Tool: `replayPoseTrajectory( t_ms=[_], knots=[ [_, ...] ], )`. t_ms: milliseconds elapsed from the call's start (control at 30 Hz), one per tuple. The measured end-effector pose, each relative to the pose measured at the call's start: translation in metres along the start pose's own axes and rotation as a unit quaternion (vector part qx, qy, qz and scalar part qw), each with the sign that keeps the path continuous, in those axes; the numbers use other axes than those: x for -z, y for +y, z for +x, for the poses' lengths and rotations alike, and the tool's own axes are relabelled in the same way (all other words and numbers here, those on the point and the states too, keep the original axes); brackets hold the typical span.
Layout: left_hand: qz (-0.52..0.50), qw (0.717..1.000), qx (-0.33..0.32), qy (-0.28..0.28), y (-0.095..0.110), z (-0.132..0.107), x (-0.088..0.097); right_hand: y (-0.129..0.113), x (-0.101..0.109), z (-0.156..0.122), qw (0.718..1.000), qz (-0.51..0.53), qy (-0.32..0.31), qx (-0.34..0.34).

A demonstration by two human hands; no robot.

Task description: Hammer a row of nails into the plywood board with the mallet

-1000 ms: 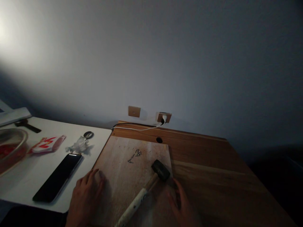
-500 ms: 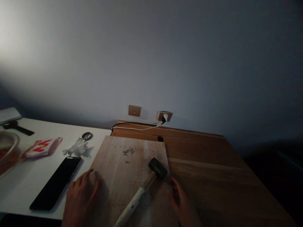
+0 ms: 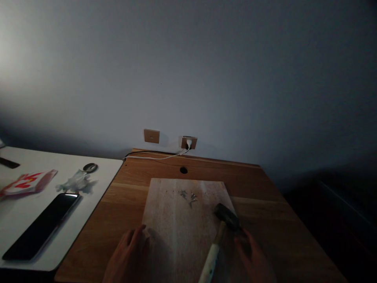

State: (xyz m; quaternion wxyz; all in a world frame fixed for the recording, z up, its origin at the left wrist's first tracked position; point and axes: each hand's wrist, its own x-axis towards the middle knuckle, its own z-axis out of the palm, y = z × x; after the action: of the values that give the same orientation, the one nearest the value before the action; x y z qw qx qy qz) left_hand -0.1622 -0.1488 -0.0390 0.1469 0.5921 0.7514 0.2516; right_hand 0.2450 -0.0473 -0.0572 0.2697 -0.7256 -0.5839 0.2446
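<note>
A pale wooden board (image 3: 173, 228) lies on the wooden desktop, between my two hands. My left hand (image 3: 128, 253) grips its left edge, with the fingertips at the rim. On the opposite side my right hand (image 3: 253, 253) holds the right edge, close to the hammer's head. The hammer (image 3: 226, 216) rests across the board's right part, its black head towards the far right and its white-wrapped handle running down to the near edge. Several small screws or nails (image 3: 188, 196) lie loose in a cluster on the board's far part; their exact kind is too small to tell.
A white table (image 3: 97, 196) adjoins on the left, bearing a black phone (image 3: 43, 228), crumpled plastic (image 3: 76, 182), a roll of tape (image 3: 90, 168) and a red-and-white packet (image 3: 31, 182). Behind the desktop (image 3: 273, 220), cables run to a wall socket (image 3: 189, 142). A cable hole (image 3: 183, 169) sits near its back edge.
Both hands have shifted the board right and nearer, off the white table's border, uncovering desktop on its left. The hammer and small metal pieces moved with it. The view has turned slightly right.
</note>
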Motion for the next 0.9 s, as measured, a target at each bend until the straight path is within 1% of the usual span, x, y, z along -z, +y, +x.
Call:
replayPoseTrajectory(
  t_ms=[67,167,233,267,300,367,400,467,500,567,633,700,800,867,900],
  knots=[
    [0.006,1.0,0.015,-0.005,-0.005,-0.005,0.0,0.004,0.005,-0.006,1.0,0.01,-0.002,0.002],
    [0.017,0.999,0.046,-0.021,-0.018,-0.005,0.006,0.002,0.008,-0.016,0.999,0.051,-0.007,0.003],
    [0.035,0.998,0.054,-0.019,-0.023,-0.003,0.013,-0.001,0.008,-0.021,0.997,0.071,0.007,-0.006],
    [0.049,0.998,0.043,-0.009,-0.024,-0.001,0.017,-0.003,0.007,-0.024,0.997,0.076,0.024,-0.008],
    [0.066,0.998,0.02,0.008,-0.023,0.001,0.019,-0.005,0.006,-0.028,0.996,0.078,0.045,-0.005],
    [0.095,0.993,-0.052,0.041,-0.017,0.008,0.021,-0.012,0.002,-0.037,0.993,0.08,0.089,0.023],
    [0.101,0.989,-0.094,0.055,-0.012,0.013,0.018,-0.017,0.0,-0.044,0.99,0.081,0.104,0.046],
    [0.096,0.978,-0.171,0.07,0.002,0.029,0.007,-0.031,-0.007,-0.058,0.987,0.086,0.111,0.083],
    [0.089,0.972,-0.207,0.068,0.01,0.039,-0.002,-0.039,-0.011,-0.065,0.987,0.088,0.097,0.089],
    [0.087,0.959,-0.264,0.05,0.026,0.062,-0.024,-0.055,-0.019,-0.076,0.994,0.076,0.027,0.08],
    [0.1,0.946,-0.309,0.006,0.043,0.085,-0.045,-0.069,-0.026,-0.08,0.994,0.05,-0.054,0.079],
    [0.1,0.933,-0.346,-0.027,0.059,0.104,-0.061,-0.079,-0.03,-0.077,0.989,0.021,-0.116,0.09],
    [0.078,0.919,-0.38,-0.076,0.078,0.116,-0.07,-0.087,-0.03,-0.067,0.978,0.009,-0.189,0.091],
    [0.049,0.905,-0.406,-0.114,0.087,0.114,-0.07,-0.089,-0.027,-0.063,0.972,0.063,-0.213,0.083],
    [0.032,0.899,-0.417,-0.131,0.091,0.111,-0.068,-0.089,-0.025,-0.064,0.97,0.116,-0.201,0.069]
  ],
)
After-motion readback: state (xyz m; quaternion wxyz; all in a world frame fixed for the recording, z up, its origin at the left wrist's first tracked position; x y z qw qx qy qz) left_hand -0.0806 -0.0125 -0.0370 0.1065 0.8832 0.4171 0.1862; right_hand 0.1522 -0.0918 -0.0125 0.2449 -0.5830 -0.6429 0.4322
